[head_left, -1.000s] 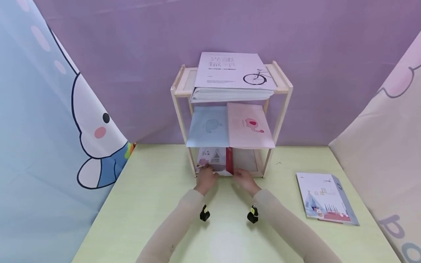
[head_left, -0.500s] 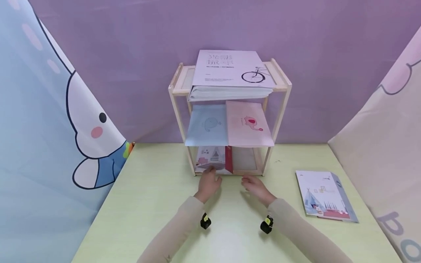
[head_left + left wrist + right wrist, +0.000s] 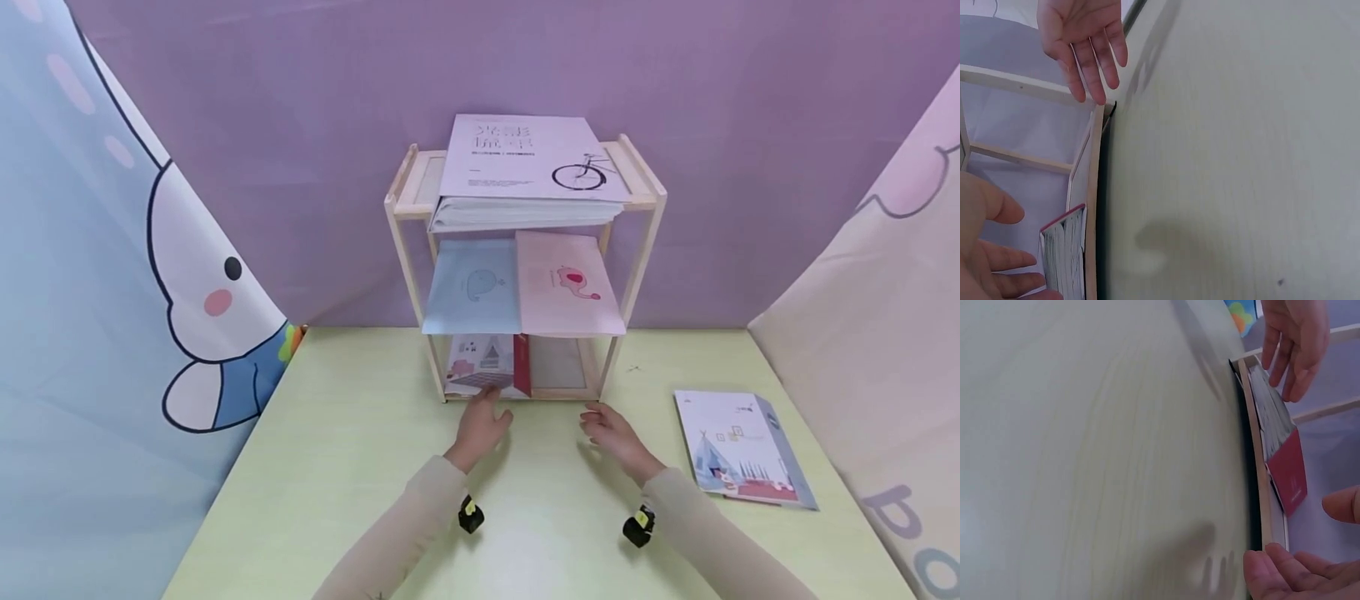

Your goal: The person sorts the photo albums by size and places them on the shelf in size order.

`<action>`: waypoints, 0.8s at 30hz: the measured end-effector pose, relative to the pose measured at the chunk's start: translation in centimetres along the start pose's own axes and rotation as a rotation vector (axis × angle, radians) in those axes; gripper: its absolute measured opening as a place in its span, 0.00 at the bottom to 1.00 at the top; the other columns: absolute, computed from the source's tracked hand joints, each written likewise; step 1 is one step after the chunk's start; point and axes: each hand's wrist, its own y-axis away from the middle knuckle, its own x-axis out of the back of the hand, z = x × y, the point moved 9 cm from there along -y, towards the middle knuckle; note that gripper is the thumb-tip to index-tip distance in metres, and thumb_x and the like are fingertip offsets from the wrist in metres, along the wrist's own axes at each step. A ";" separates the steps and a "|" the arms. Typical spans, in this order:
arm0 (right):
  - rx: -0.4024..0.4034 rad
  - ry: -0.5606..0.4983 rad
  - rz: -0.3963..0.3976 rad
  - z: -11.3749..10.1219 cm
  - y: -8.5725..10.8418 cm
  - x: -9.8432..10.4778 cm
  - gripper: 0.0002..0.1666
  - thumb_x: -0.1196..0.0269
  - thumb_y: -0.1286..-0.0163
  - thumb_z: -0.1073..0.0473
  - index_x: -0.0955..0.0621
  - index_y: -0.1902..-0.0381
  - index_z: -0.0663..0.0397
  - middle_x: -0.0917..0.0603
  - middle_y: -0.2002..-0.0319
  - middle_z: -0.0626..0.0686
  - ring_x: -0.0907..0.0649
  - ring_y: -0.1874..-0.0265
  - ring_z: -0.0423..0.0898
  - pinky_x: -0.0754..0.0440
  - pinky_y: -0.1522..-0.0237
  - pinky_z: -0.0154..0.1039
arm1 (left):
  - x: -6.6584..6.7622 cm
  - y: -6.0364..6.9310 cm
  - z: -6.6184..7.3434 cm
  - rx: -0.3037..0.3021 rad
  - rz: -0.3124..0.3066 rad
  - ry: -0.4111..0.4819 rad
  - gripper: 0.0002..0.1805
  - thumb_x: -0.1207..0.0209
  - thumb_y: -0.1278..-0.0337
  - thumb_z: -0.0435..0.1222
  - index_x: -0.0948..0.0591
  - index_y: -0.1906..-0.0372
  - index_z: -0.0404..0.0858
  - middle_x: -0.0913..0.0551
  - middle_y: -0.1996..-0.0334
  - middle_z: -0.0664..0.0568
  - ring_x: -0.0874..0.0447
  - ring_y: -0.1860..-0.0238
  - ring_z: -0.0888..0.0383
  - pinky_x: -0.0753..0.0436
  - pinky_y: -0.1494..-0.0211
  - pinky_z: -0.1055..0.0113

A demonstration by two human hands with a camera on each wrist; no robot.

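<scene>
On the left half of the bottom shelf lies a thick folder (image 3: pixel 480 362) with a printed cover and a red side (image 3: pixel 1288 472). Layered white paper edges (image 3: pixel 1065 250) face the front. My left hand (image 3: pixel 480 429) is in front of this folder, fingers relaxed and thumb apart, the fingertips at its front edge. Whether they touch it I cannot tell. My right hand (image 3: pixel 617 437) hovers off the shelf's front right corner, fingers loosely bent, holding nothing. The small wooden shelf (image 3: pixel 645 258) stands against the back curtain.
A large white book (image 3: pixel 525 162) with a bicycle drawing lies on the top tier. Blue (image 3: pixel 474 287) and pink (image 3: pixel 570 283) booklets lie side by side on the middle tier. Another printed folder (image 3: pixel 742 450) lies on the table (image 3: pixel 330 467) at right.
My right hand has let go of the folder's red side and moved right, towards me. My left hand has drawn back slightly and shifted right. The folder stays on the bottom shelf.
</scene>
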 end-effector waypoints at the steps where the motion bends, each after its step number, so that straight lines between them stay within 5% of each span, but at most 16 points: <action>1: 0.005 -0.004 0.004 0.0 0.1 0.3 0.32 0.50 0.28 0.63 0.46 0.33 0.75 0.34 0.41 0.75 0.31 0.41 0.66 0.28 0.42 0.54 | -0.1 0.0 0.1 -0.007 -0.005 0.008 0.25 0.45 0.43 0.34 0.28 0.42 0.23 0.29 0.40 0.31 0.31 0.39 0.37 0.31 0.37 0.48; 15: 0.049 -0.068 0.054 0.9 2.2 4.2 0.28 0.52 0.27 0.64 0.42 0.36 0.77 0.33 0.42 0.76 0.26 0.45 0.58 0.23 0.46 0.45 | -2.6 0.9 1.4 -0.009 -0.142 0.127 0.23 0.48 0.39 0.33 0.29 0.41 0.24 0.27 0.42 0.34 0.30 0.39 0.40 0.33 0.36 0.50; 24: 0.008 -0.034 0.077 1.8 3.6 6.0 0.29 0.50 0.26 0.58 0.38 0.37 0.76 0.32 0.41 0.73 0.24 0.46 0.53 0.22 0.48 0.38 | -4.4 1.2 1.8 0.022 -0.189 0.173 0.24 0.48 0.39 0.36 0.29 0.39 0.28 0.25 0.42 0.38 0.26 0.42 0.43 0.30 0.38 0.51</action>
